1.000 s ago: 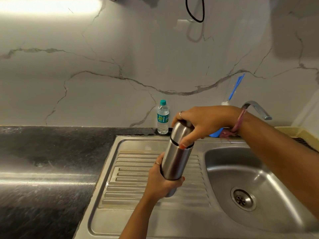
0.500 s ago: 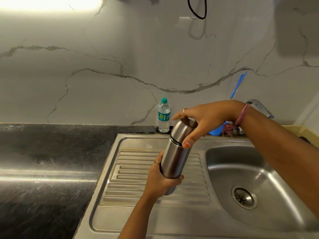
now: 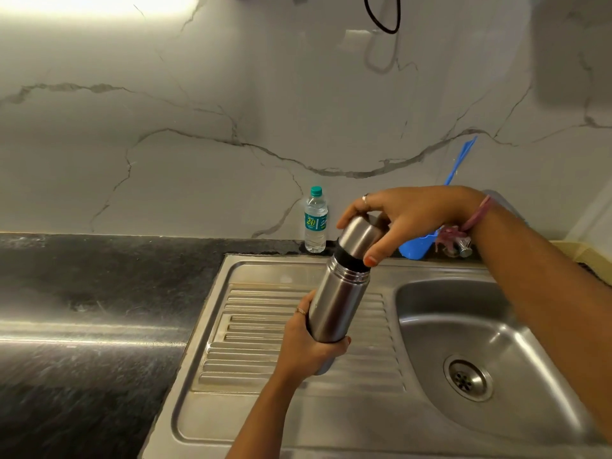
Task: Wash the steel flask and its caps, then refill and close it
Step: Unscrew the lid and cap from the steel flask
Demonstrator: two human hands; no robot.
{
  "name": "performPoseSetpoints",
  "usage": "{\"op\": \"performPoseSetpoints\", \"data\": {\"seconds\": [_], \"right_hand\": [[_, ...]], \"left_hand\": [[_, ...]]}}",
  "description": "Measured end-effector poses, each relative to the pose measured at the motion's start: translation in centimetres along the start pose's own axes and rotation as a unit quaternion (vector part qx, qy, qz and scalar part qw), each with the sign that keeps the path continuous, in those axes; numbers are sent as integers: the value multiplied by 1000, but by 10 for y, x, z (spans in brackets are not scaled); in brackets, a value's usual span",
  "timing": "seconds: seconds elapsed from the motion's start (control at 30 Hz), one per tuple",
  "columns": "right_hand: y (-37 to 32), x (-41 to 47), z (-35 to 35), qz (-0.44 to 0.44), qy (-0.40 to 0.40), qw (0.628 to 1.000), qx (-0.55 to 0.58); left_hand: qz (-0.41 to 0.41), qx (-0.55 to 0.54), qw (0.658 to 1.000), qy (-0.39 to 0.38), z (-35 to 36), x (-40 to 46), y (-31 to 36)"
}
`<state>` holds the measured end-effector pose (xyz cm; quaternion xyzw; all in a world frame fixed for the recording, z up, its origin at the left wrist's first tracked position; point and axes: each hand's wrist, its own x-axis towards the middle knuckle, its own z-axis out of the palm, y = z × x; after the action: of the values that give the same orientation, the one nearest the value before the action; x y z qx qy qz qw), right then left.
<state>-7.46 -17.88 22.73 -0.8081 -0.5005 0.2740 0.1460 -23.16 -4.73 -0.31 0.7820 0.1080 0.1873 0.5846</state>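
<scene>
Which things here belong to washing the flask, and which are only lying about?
For the job:
- steel flask, gripped low by the left hand
- outer cap, gripped by the right hand
- sink

Lying about:
- plastic water bottle
- blue plastic thing behind the sink
- black countertop

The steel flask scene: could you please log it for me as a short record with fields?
flask: steel flask, tilted, held above the draining board
outer cap: steel cap, lifted enough that a dark band shows beneath it
left hand: left hand grips the flask's lower body
right hand: right hand grips the cap
behind: water bottle upright by the wall
sink basin: sink, no water visible
</scene>
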Motion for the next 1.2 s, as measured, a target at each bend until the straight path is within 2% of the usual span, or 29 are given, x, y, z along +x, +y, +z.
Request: {"op": "performPoseSetpoints", "data": {"seconds": [0.2,0.33,0.53,0.67,0.87,1.2], "right_hand": [[40,-11,-4,44,100,978,175],[82,16,38,112,159,956,221],[124,63,119,193,166,961,109],[139,83,157,232,170,955,75],[151,100,183,244,150,958,2],[156,107,203,255,140,957,-10]], "left_hand": [[-12,1,1000,26,-6,-4,-8],[-17,-7,999,44,-12,-7,-11],[-24,-3,998,57,-17,-8,-14],[-31,-1,998,54,-18,-11,-17],[-40,-4,997,60,-19,-14,-19],[-50,-8,998,49,-16,-14,-18]]}}
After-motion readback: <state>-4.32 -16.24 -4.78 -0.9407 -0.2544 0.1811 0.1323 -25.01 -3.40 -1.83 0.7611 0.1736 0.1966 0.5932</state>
